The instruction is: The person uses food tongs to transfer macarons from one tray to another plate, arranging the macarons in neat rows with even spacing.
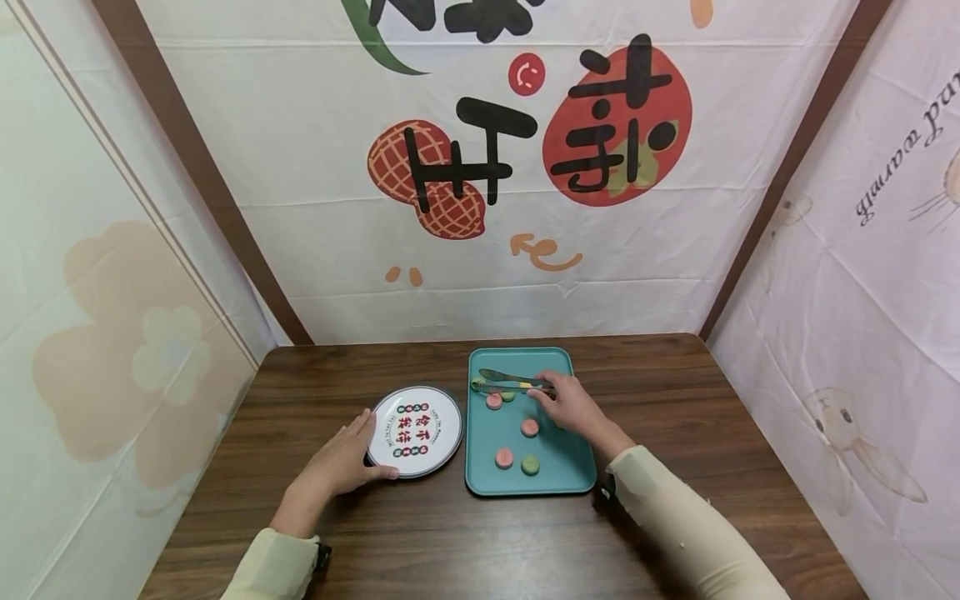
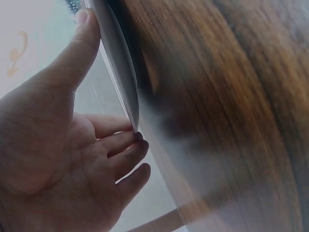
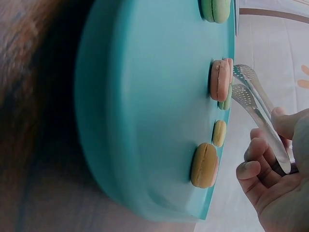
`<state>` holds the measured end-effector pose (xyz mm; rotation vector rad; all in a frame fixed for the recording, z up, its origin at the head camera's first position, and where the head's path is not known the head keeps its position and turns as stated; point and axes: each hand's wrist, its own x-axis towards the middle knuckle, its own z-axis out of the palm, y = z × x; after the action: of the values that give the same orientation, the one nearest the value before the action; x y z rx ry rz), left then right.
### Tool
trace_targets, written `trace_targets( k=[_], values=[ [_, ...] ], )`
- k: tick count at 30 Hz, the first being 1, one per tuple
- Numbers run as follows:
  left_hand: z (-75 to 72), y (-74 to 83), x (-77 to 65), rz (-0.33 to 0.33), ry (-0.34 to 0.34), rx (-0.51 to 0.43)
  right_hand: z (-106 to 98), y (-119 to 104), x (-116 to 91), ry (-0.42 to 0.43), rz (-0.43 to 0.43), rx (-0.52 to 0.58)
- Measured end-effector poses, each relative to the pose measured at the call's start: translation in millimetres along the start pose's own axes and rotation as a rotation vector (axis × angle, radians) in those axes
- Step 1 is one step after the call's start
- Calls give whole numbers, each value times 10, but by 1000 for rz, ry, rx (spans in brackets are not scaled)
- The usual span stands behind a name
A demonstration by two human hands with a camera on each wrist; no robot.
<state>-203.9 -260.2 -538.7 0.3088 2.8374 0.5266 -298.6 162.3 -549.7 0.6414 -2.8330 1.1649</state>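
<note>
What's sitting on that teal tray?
The tray carries small pink and green macarons, and the right hand holds tongs over it. Anything beneath the hand is hidden.

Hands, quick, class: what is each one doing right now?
Left hand: open, straight fingers resting on the plate rim.
Right hand: holding the tongs over the tray.

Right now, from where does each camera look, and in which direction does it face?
Head: above the table, looking forward and down; both hands and sleeves show.
Left wrist: beside the left hand, facing the plate rim it touches.
Right wrist: low beside the tray, facing macarons and tongs held by the right hand.
Shared: head and right wrist both show tray and tongs.
</note>
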Motion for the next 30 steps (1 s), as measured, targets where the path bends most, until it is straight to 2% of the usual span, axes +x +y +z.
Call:
trace_targets(
  k=[20,30],
  values=[
    [7,-25,-51,22,22,17,37,2,24,-9,4,-31],
    [7,-29,-42,45,41,32,50,8,25,14,6,-43]
  ],
)
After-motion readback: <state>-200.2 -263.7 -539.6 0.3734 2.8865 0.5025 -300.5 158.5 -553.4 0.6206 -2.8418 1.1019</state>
